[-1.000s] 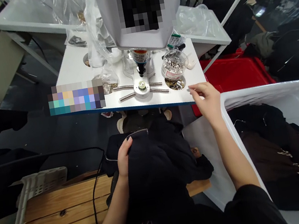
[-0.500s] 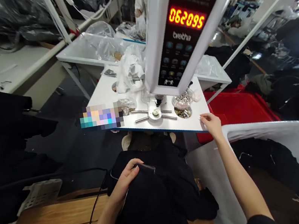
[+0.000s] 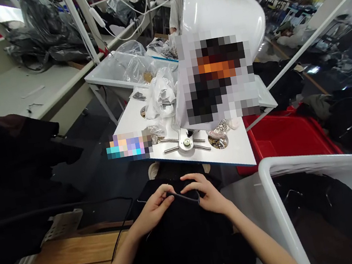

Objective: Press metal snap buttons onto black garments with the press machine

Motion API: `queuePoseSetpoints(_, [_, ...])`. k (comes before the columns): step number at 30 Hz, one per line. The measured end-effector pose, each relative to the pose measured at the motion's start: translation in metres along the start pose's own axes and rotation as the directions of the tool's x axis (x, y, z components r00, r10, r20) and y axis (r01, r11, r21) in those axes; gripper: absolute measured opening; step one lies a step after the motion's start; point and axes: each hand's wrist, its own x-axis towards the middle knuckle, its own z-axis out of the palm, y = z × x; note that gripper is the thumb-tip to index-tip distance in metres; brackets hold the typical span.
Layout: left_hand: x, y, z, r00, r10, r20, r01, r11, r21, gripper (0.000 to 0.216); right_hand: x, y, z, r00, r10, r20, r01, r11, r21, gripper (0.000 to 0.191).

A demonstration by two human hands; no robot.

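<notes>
A black garment [image 3: 186, 234] lies across my lap, with a pale print at its lower edge. My left hand [image 3: 156, 206] is closed, pinching the garment's edge between thumb and fingers. Just to the right, my right hand [image 3: 208, 193] has curved, partly spread fingers around the same dark edge, which bends up between thumb and forefinger; how firmly it grips is hard to see. In front stands a white button-press machine [image 3: 222, 2], its panel blurred out, over a white tabletop [image 3: 233, 154]. A round metal die [image 3: 187, 142] with coil springs sits below the head.
Metal fasteners [image 3: 218, 142] fill a round hole on the tabletop's right. Clear plastic bags [image 3: 161, 87] lie behind. To my right are a white bin [image 3: 268, 179] of dark garments and a red crate [image 3: 291, 135]. A wooden bench [image 3: 65, 258] is at left.
My right hand has left the tabletop's right corner and come down to the garment beside my left hand. My left hand stays on the edge. The view has shifted.
</notes>
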Motion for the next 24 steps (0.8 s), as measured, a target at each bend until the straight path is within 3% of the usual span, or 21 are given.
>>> queuePoseSetpoints(2, [0.003, 0.004, -0.003, 0.998, -0.015, -0.059, 0.012, 0.999, -0.037, 0.019, -0.001, 0.003, -0.005, 1.0, 0.001, 0.0, -0.001, 1.0, 0.026, 0.024])
queuePoseSetpoints(5, [0.01, 0.017, -0.011, 0.985, -0.007, -0.175, -0.001, 0.999, -0.046, 0.023, -0.001, 0.003, -0.024, 0.986, 0.135, -0.098, -0.135, 0.991, 0.006, 0.024])
queuePoseSetpoints(9, [0.031, 0.047, -0.015, 0.974, 0.102, -0.204, -0.047, 0.964, 0.262, 0.019, 0.012, -0.007, -0.039, 0.922, 0.326, -0.208, -0.338, 0.941, -0.028, 0.021])
queuePoseSetpoints(13, [0.064, 0.065, -0.009, 0.977, 0.183, -0.106, -0.105, 0.856, 0.507, 0.029, 0.035, -0.001, -0.04, 0.827, 0.463, -0.319, -0.475, 0.879, 0.045, 0.019])
queuePoseSetpoints(16, [0.092, 0.063, -0.007, 0.983, 0.182, -0.015, -0.142, 0.812, 0.566, 0.024, 0.05, 0.014, -0.04, 0.799, 0.496, -0.34, -0.484, 0.866, 0.126, 0.017])
queuePoseSetpoints(18, [0.107, 0.059, -0.008, 0.977, 0.212, -0.023, -0.164, 0.817, 0.552, 0.022, 0.057, 0.024, -0.043, 0.797, 0.488, -0.355, -0.461, 0.872, 0.164, 0.015])
queuePoseSetpoints(24, [0.133, 0.053, -0.008, 0.971, 0.234, -0.051, -0.175, 0.839, 0.514, 0.022, 0.073, 0.038, -0.048, 0.841, 0.393, -0.371, -0.389, 0.917, 0.088, 0.025])
